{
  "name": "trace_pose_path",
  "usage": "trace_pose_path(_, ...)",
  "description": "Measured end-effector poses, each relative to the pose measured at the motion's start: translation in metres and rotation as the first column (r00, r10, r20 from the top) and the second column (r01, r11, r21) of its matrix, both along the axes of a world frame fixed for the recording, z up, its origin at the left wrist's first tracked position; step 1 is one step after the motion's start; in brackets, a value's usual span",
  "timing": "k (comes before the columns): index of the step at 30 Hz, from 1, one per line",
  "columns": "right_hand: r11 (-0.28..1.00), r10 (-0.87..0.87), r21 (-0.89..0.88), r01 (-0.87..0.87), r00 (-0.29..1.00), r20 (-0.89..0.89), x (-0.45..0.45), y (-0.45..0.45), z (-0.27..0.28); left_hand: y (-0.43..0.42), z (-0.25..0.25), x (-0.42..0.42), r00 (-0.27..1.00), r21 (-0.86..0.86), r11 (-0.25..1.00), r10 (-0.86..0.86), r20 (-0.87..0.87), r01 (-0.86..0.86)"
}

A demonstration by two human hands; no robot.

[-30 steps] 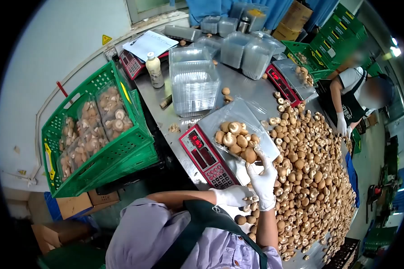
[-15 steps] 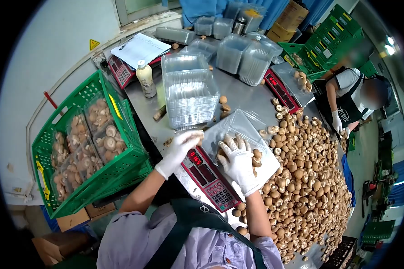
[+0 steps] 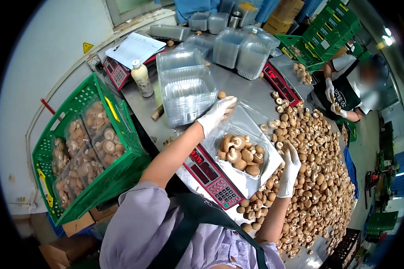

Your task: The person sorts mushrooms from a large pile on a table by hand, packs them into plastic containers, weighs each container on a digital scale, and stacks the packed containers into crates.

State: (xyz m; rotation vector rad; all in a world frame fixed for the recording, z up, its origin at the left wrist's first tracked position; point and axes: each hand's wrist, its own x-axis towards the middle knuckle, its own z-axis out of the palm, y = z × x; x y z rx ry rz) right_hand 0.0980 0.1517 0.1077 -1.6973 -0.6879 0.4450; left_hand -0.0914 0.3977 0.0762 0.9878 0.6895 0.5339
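A clear plastic tray of brown mushrooms [image 3: 241, 154] sits on the white plate of a red scale [image 3: 213, 179]. My left hand [image 3: 217, 115], in a white glove, is at the tray's raised clear lid, fingers together; whether it grips the lid edge is hard to tell. Just right of the tray, my gloved right hand [image 3: 290, 172] is over the edge of the large mushroom pile [image 3: 318, 179], its fingers apart and no mushroom visible in it. Left of the scale stands a stack of empty clear trays [image 3: 188, 96].
A green crate [image 3: 137, 168] with filled packs is at the left. Behind are a bottle [image 3: 142, 79], a clipboard [image 3: 134, 49], more empty trays [image 3: 253, 56] and a second red scale [image 3: 280, 84]. A co-worker [image 3: 345, 89] in white gloves stands at the right.
My left hand has moved from the scale's display up to the lid. My right hand has left the mushrooms in the tray and moved right to the pile.
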Motion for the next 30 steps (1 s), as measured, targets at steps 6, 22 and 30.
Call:
trace_pose_path(6, 0.995, -0.019, 0.097, 0.020, 1.000, -0.009, -0.026, -0.023, 0.014, -0.035, 0.050, -0.045, 0.985, 0.335, 0.941, -0.102, 0.141, 0.049)
trace_pose_path(22, 0.990, 0.115, -0.019, -0.142, 0.869, -0.481, -0.086, -0.065, -0.033, -0.135, 0.004, -0.089, 0.978, -0.001, 0.995, 0.098, -0.186, -0.100)
trace_pose_path(30, 0.991, 0.134, 0.090, -0.103, 0.860, -0.492, -0.084, -0.070, -0.048, -0.132, -0.010, -0.087, 0.985, 0.216, 0.976, 0.066, -0.157, -0.031)
